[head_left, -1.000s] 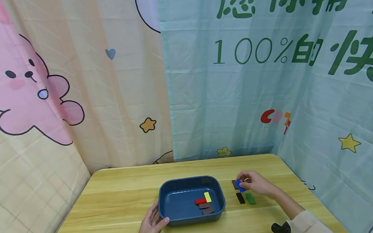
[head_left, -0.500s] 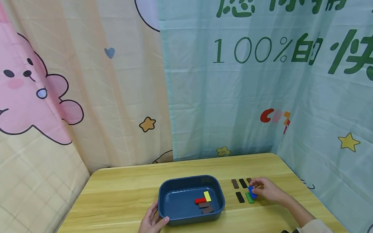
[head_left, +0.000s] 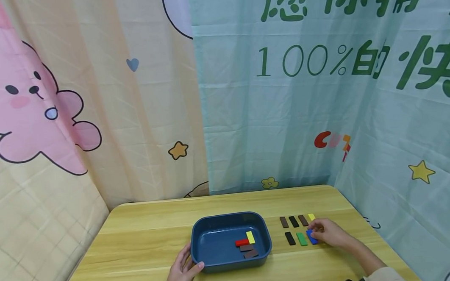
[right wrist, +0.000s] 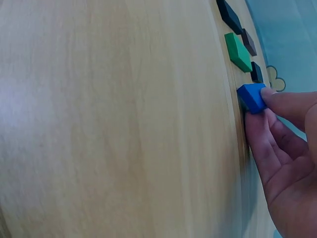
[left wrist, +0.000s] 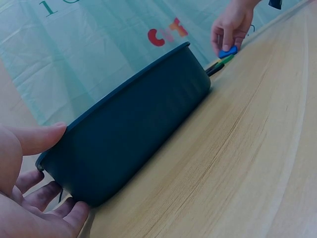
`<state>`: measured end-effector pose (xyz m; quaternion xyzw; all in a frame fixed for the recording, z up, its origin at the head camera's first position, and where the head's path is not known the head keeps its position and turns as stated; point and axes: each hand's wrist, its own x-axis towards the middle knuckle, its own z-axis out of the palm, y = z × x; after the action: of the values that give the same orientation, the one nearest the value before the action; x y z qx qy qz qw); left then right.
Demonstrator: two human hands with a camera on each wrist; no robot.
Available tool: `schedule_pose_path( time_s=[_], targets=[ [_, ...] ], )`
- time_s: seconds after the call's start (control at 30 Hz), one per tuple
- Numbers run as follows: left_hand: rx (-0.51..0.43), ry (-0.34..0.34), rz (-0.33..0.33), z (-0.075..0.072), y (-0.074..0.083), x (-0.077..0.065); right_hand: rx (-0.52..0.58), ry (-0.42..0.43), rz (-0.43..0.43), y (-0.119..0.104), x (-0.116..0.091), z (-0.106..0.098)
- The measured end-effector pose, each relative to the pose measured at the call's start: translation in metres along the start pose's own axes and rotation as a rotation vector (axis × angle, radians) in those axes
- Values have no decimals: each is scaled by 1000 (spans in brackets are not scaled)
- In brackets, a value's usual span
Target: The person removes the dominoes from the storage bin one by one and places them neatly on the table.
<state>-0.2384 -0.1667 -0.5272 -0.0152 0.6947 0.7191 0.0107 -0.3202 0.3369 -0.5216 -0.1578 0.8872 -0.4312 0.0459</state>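
My right hand [head_left: 330, 231] pinches a blue block [head_left: 312, 237] between thumb and fingers, at the right end of the nearer row of blocks. To its left lie a green block [head_left: 301, 239] and a black block [head_left: 290, 238]. Behind them, a farther row has a brown block [head_left: 284, 222], another black one, a second brown one and a yellow block [head_left: 311, 217], partly hidden by my hand. My left hand [head_left: 181, 271] grips the left end of a dark blue tray [head_left: 231, 268], its thumb over the rim [left wrist: 59, 130] and fingers against the outer wall.
Inside the tray lie a red block [head_left: 242, 242], a yellow block [head_left: 251, 237] and two brown blocks [head_left: 250, 254]. The wooden table [head_left: 145, 229] ends at printed curtains [head_left: 269, 112] behind and at both sides.
My right hand has carried the blue block right and nearer, from over the farther row to beside the green block. Blocks it covered in the farther row now show. My left hand stays on the tray.
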Motion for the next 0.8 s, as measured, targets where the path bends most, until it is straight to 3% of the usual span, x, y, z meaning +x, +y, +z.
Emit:
schedule_pose_path(
  time_s=[0.43, 0.8],
  targets=[
    [10, 1, 0, 0, 0, -1, -85, 19, 60, -12, -4, 6],
    [5, 0, -11, -1, 1, 0, -148, 30, 12, -15, -2, 0]
  ],
)
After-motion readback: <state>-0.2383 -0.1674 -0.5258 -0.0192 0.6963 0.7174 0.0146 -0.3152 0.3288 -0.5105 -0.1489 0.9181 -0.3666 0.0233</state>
